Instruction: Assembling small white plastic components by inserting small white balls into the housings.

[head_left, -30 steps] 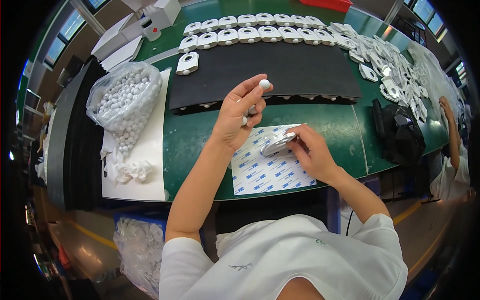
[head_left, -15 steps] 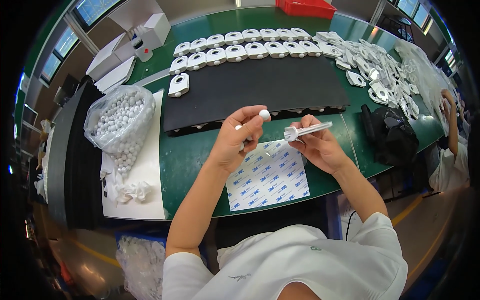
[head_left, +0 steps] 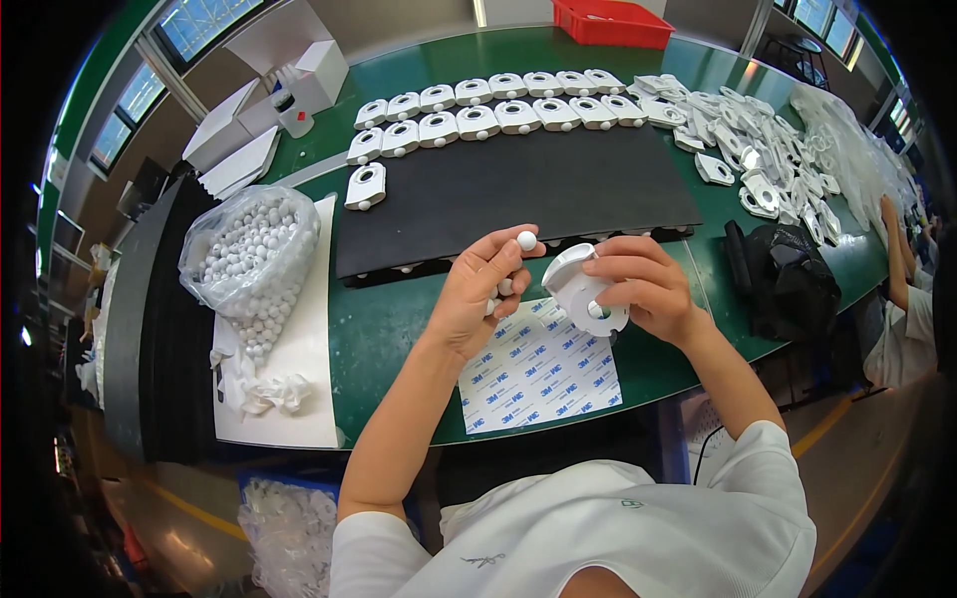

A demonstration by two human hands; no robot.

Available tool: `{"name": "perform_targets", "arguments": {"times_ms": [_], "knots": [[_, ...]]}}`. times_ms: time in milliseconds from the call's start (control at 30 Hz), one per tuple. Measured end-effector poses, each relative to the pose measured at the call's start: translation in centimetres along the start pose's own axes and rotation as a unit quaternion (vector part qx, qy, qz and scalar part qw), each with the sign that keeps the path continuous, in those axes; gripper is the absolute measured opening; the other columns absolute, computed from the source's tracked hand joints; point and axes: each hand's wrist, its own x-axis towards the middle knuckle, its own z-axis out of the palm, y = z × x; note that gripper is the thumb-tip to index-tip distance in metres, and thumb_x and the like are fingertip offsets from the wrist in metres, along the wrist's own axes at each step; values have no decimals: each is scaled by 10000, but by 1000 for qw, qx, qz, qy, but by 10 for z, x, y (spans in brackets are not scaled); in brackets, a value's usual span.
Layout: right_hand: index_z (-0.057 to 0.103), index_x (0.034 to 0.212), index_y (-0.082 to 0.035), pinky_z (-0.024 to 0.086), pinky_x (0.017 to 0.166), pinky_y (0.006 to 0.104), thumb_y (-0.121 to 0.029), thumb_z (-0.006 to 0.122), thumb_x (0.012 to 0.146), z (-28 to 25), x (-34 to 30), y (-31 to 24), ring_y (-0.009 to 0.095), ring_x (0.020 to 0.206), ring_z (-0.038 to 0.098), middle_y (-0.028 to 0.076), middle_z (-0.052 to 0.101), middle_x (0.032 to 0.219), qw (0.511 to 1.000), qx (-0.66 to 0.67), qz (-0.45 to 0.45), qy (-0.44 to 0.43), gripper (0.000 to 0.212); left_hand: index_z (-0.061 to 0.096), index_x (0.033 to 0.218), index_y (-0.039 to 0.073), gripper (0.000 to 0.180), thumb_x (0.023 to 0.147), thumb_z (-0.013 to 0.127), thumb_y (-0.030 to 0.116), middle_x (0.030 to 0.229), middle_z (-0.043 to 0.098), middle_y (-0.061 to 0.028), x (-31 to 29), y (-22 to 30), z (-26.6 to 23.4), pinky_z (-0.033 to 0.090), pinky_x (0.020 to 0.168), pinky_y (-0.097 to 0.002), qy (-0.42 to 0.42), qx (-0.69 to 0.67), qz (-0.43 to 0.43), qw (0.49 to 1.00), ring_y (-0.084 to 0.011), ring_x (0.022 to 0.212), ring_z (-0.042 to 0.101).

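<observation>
Between the thumb and index finger of my left hand [head_left: 480, 284] is a small white ball [head_left: 526, 240]. More white balls [head_left: 504, 287] are tucked under its curled fingers. My right hand [head_left: 653, 289] grips a white plastic housing [head_left: 576, 289] with a round hole, its hollow side partly showing. The ball and the housing are close together but apart. Below both hands lies a white sheet with blue print [head_left: 538, 374], on the green table [head_left: 394, 364].
A black foam board [head_left: 518, 184] carries rows of white housings [head_left: 438, 129] fitted with balls. To the left stands a clear bag of white balls [head_left: 249, 259]. Loose housings [head_left: 763, 149] are heaped at right, near a black bag [head_left: 788, 279]. A red bin [head_left: 610, 24] is at the back.
My right hand has turned the housing from edge-on to showing its hole. The left hand still pinches the ball, nearly in place. The whole view has shifted slightly.
</observation>
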Motion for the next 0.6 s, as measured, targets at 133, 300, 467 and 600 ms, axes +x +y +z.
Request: {"name": "perform_targets", "arguments": {"times_ms": [133,300,467,600], "knots": [[553,818,-62,473,809,302,86,610,682,15,-10,-1,214,979,557,89,607,1026,955,209,181,112,209,570,1083,58,276,825,624,137,881,603,-39,-1,-1,4,319,394,-147,9,-5,-16,1000,-38,575,448],[477,1062,-74,442,854,308,-100,487,907,26,-19,2,168,982,551,87,565,1049,704,525,441,187,157,584,1038,80,298,758,687,87,742,545,14,-3,-6,1,306,406,-143,4,68,-6,998,-27,578,445],[468,1108,-85,446,837,304,-114,471,917,26,-18,3,157,975,552,71,562,1054,666,571,450,168,193,622,984,64,258,738,701,78,698,512,35,-2,-8,6,300,424,-146,36,179,2,983,-15,541,416],[464,1116,-91,443,838,306,-116,467,919,29,-19,2,153,981,547,66,559,1046,666,571,453,156,198,639,1015,46,272,748,682,61,684,511,38,-2,-10,10,295,427,-152,28,199,20,979,-10,521,394]]}}
